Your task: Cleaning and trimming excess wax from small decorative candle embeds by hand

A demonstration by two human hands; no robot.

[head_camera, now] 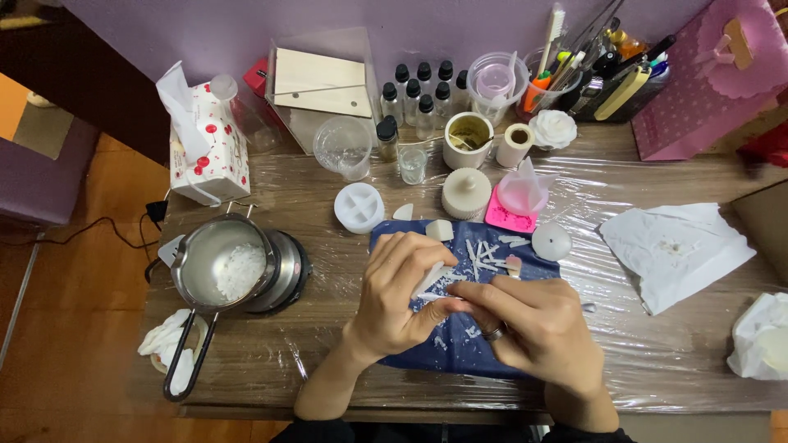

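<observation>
Hands: our left hand and right hand meet over the blue cloth, fingers pinched narrow on one white wax piece between them; a ring sits on a right finger.
Wax piece: we hold it at the centre of the cloth, its lower end touching both thumbs.
Cloth: we see it spread on the table, scattered with white shavings at 12 o'clock from our hands.
Pot: at 9 o'clock from our hands, a metal pot with white wax inside sits on a small burner, its handle pointing toward 7 o'clock.
Moulds: at 12 o'clock, just beyond the cloth, we see a round white mould, a lidded white jar and a pink mat.
Paper: at 3 o'clock a crumpled white sheet lies well apart from our hands.
Tissue box: at 10 o'clock, behind the pot.
</observation>
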